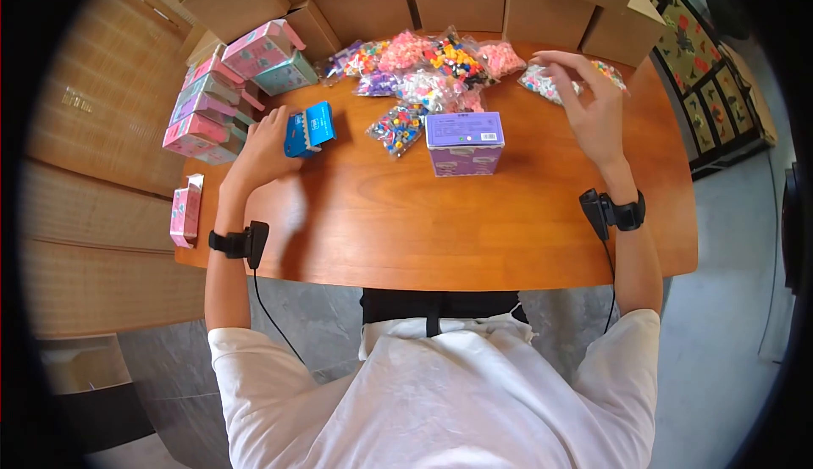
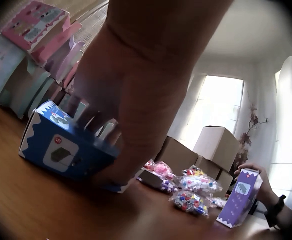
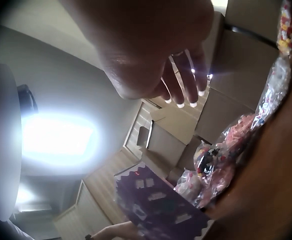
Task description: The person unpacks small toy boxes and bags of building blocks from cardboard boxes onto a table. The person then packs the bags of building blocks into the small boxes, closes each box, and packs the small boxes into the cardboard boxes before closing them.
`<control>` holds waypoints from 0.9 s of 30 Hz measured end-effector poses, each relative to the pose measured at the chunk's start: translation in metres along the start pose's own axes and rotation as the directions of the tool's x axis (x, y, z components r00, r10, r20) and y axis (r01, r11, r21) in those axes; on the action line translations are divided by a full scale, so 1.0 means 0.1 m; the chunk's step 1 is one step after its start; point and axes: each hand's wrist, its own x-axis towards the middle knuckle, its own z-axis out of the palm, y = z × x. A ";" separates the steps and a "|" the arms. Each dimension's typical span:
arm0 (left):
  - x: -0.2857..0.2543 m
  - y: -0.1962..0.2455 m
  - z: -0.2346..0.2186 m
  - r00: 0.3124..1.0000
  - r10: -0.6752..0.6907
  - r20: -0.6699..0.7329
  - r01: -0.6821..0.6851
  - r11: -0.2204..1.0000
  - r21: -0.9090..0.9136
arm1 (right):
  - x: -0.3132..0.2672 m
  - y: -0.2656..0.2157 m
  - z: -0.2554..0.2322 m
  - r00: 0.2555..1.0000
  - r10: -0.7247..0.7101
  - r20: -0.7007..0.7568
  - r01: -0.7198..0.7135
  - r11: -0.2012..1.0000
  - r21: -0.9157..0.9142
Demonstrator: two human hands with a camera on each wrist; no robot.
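Note:
My left hand (image 1: 266,149) grips a small blue box (image 1: 310,129) at the left of the table. In the left wrist view, the thumb lies along the near side of the box and the fingers reach over its top. Bare of any object, my right hand (image 1: 595,113) is raised over the right side of the table with its fingers loosely bent. A purple box (image 1: 465,144) stands upright between the hands. Behind it lie clear bags of colourful beads (image 1: 432,88), and one bag of beads (image 1: 549,85) is close to the right hand.
Several pink, mint and lilac boxes (image 1: 203,124) are stacked at the back left. One pink box (image 1: 185,212) stands by the table's left edge. Brown cardboard boxes (image 1: 457,3) line the back, and a dark cabinet with flower panels (image 1: 707,71) is at the right.

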 end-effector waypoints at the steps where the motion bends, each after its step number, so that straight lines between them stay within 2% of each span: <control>1: -0.01 0.02 -0.03 1.000 0.004 0.001 -0.004 1.000 -0.001 | -0.01 -0.02 0.01 1.000 0.003 -0.002 -0.003 1.000 -0.003; 2: -0.05 0.05 -0.06 1.000 -0.013 0.024 0.018 0.973 -0.232 | -0.01 -0.06 0.02 0.981 0.094 0.170 -0.131 0.966 0.222; 3: -0.09 0.08 -0.09 0.998 -0.025 0.051 0.045 0.892 -0.450 | -0.01 -0.09 0.02 0.925 0.140 0.352 -0.286 0.867 0.407; 4: -0.14 0.12 -0.12 0.998 -0.022 0.051 0.043 0.890 -0.454 | -0.03 -0.09 0.02 0.907 0.064 0.416 -0.269 0.849 0.455; 6: -0.27 0.25 -0.15 0.999 -0.048 -0.017 0.025 0.748 -0.663 | -0.04 -0.22 0.04 0.882 0.016 0.470 -0.241 0.873 0.424; 7: -0.35 0.37 -0.15 0.999 -0.048 -0.013 0.027 0.744 -0.667 | -0.06 -0.30 0.07 0.852 -0.034 0.522 -0.209 0.893 0.399; 9: -0.54 0.67 -0.14 0.986 -0.069 -0.149 -0.120 0.316 -0.941 | -0.11 -0.38 0.16 0.849 -0.046 0.527 -0.166 0.923 0.347; 10: -0.67 0.80 -0.14 0.993 -0.097 -0.064 -0.042 0.216 -0.975 | -0.14 -0.41 0.20 0.833 0.003 0.553 -0.177 0.949 0.261; 11: -0.77 0.91 -0.09 0.990 -0.108 -0.089 -0.063 0.223 -0.973 | -0.17 -0.42 0.26 0.816 0.057 0.575 -0.188 0.967 0.170; 13: -0.94 1.02 0.14 0.988 -0.137 -0.076 -0.058 0.129 -0.990 | -0.24 -0.44 0.38 0.840 0.077 0.537 -0.187 0.970 0.155; 17: -1.00 1.28 0.36 0.994 -0.096 -0.043 -0.031 0.122 -0.992 | -0.31 -0.48 0.52 0.850 0.133 0.509 -0.256 0.950 0.179; 19: -0.96 1.42 0.39 0.991 -0.058 -0.119 -0.117 0.038 -0.992 | -0.33 -0.49 0.54 0.863 0.071 0.501 -0.207 0.953 0.221; 20: -0.93 1.42 0.47 0.975 -0.029 -0.221 -0.217 0.097 -0.971 | -0.33 -0.48 0.54 0.861 0.075 0.502 -0.209 0.954 0.216; 21: -0.92 1.51 0.49 0.975 -0.027 -0.219 -0.216 0.093 -0.972 | -0.33 -0.48 0.54 0.913 0.002 0.408 -0.123 0.955 0.271; 22: -0.91 1.67 0.51 0.971 -0.082 -0.226 -0.193 0.300 -0.934 | -0.33 -0.48 0.54 0.949 -0.069 0.308 -0.033 0.948 0.316; 23: -0.92 1.79 0.54 0.960 -0.139 -0.242 -0.145 0.490 -0.860 | -0.34 -0.51 0.54 0.946 -0.066 0.316 -0.038 0.949 0.314; 24: -0.91 1.82 0.60 0.953 -0.131 -0.272 -0.112 0.685 -0.720 | -0.35 -0.56 0.54 0.944 -0.112 0.311 0.030 0.967 0.255; 25: -0.92 1.89 0.63 0.971 -0.188 -0.150 -0.013 0.580 -0.814 | -0.35 -0.60 0.54 0.938 -0.161 0.307 0.104 0.975 0.195; 26: -0.91 1.92 0.65 0.969 -0.191 -0.157 -0.021 0.571 -0.820 | -0.36 -0.62 0.58 0.932 -0.245 0.266 0.217 0.967 0.132; 27: -0.90 1.94 0.66 0.968 -0.190 -0.165 -0.030 0.564 -0.825 | -0.33 -0.58 0.55 0.932 -0.247 0.267 0.219 0.967 0.129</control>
